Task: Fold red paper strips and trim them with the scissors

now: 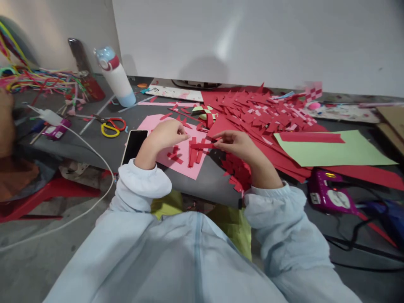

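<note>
My right hand pinches the end of a red paper strip, which points left over a pink sheet. Above the left part of that sheet is my left hand, its fingers curled with thumb and fingertips close together; whatever they may hold is too small to make out. Several short red paper pieces lie scattered on the pink sheet between and below my hands. Just beyond my right hand spreads a large heap of red cut and woven paper.
At left are a phone, scissors, a white bottle and a white cable. A green sheet and a purple device lie at right. Another person's arm shows at the left edge. A white board stands behind.
</note>
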`<state>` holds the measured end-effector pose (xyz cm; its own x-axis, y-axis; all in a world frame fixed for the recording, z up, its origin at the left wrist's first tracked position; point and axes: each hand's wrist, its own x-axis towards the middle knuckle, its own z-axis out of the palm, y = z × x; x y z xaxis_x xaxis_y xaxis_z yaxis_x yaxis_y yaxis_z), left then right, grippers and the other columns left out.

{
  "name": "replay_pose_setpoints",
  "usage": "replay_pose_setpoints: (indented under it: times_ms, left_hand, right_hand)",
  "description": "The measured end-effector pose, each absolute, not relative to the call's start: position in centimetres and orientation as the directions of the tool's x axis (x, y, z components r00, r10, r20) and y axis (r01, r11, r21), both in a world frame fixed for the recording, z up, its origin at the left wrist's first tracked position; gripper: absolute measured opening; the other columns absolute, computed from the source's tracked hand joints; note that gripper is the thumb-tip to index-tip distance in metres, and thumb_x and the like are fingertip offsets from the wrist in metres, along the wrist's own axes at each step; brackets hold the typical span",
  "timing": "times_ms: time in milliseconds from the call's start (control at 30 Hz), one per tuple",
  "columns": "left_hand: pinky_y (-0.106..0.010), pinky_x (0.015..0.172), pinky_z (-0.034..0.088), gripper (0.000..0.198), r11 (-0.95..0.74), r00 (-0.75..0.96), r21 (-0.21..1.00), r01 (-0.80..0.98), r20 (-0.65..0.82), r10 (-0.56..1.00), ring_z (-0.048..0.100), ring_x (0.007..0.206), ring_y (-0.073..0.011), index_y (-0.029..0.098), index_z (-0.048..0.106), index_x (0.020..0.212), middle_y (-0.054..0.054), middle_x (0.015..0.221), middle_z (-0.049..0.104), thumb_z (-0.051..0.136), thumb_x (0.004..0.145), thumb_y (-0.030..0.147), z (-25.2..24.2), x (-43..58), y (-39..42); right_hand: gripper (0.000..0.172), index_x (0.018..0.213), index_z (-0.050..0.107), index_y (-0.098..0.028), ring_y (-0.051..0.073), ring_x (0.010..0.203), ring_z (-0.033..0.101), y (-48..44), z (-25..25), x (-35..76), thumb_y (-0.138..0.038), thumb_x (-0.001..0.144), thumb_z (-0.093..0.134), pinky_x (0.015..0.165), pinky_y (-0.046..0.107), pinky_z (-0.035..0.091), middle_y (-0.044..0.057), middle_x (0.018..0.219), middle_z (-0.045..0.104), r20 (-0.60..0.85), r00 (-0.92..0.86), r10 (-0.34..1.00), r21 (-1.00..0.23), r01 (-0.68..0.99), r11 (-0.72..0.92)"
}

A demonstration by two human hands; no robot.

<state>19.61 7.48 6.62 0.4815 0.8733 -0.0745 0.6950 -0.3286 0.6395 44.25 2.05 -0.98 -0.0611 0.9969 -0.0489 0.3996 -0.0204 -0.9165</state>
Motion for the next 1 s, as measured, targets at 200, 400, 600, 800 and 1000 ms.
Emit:
replay_pose_setpoints:
  times_ms: [200, 400, 600, 800, 1000]
  left_hand:
    - [-0.028, 0.061, 0.031, 0.020, -0.317, 0.402, 0.442, 0.839, -0.111, 0.909, 0.052, 0.062, -0.0144, 0.018, 0.070, 0.076, -0.002, 0.071, 0.068, 0.060, 0.081, 0.034, 7.1, 12.7, 5.6]
    - [-0.028, 0.059, 0.031, 0.030, -0.239, 0.314, 0.438, 0.867, -0.106, 0.944, 0.058, 0.067, -0.0175, 0.019, 0.070, 0.074, -0.005, 0.075, 0.071, 0.053, 0.085, 0.041, 5.9, 7.6, 3.6]
    - [-0.027, 0.060, 0.034, 0.031, -0.171, 0.230, 0.563, 0.809, -0.035, 0.973, 0.060, 0.068, -0.0174, 0.020, 0.071, 0.080, -0.005, 0.075, 0.072, 0.052, 0.086, 0.043, 5.5, 4.9, 2.2]
    - [-0.027, 0.058, 0.035, 0.031, -0.098, 0.143, 0.647, 0.757, -0.018, 0.990, 0.058, 0.064, -0.0168, 0.021, 0.071, 0.080, -0.003, 0.070, 0.070, 0.051, 0.086, 0.044, 5.1, 2.1, 1.5]
    - [-0.026, 0.057, 0.034, 0.030, -0.060, 0.124, 0.693, 0.719, -0.043, 0.991, 0.057, 0.063, -0.0163, 0.020, 0.071, 0.080, -0.003, 0.066, 0.068, 0.052, 0.085, 0.043, 5.1, 0.5, 1.7]
  right_hand:
    - [0.025, 0.076, 0.072, -0.021, 0.017, 0.057, 0.055, 1.9, 1.5, 43.7, -0.045, 0.077, 0.066, 0.051, 0.030, 0.035, 0.008, 0.071, 0.070, 0.156, 0.021, 0.988, -0.587, 0.806, 0.076]
    - [0.019, 0.078, 0.073, -0.021, 0.018, 0.066, 0.061, 3.8, 5.8, 33.5, -0.035, 0.082, 0.061, 0.059, 0.029, 0.039, 0.006, 0.075, 0.073, 0.187, -0.230, 0.955, -0.419, 0.861, 0.289]
    - [0.028, 0.097, 0.075, -0.017, 0.026, 0.095, 0.068, 9.2, 5.8, 21.3, -0.026, 0.086, 0.051, 0.076, 0.032, 0.047, 0.012, 0.102, 0.075, -0.005, -0.382, 0.924, -0.296, 0.883, 0.364]
    - [0.034, 0.109, 0.073, -0.011, 0.030, 0.103, 0.068, 13.5, 4.0, 13.3, -0.026, 0.087, 0.052, 0.085, 0.034, 0.049, 0.018, 0.111, 0.073, -0.067, -0.460, 0.886, -0.291, 0.858, 0.423]
    - [0.042, 0.118, 0.068, -0.010, 0.030, 0.107, 0.068, 16.4, 2.6, 9.3, -0.033, 0.083, 0.067, 0.085, 0.035, 0.053, 0.021, 0.118, 0.070, -0.126, -0.390, 0.912, -0.302, 0.891, 0.339]
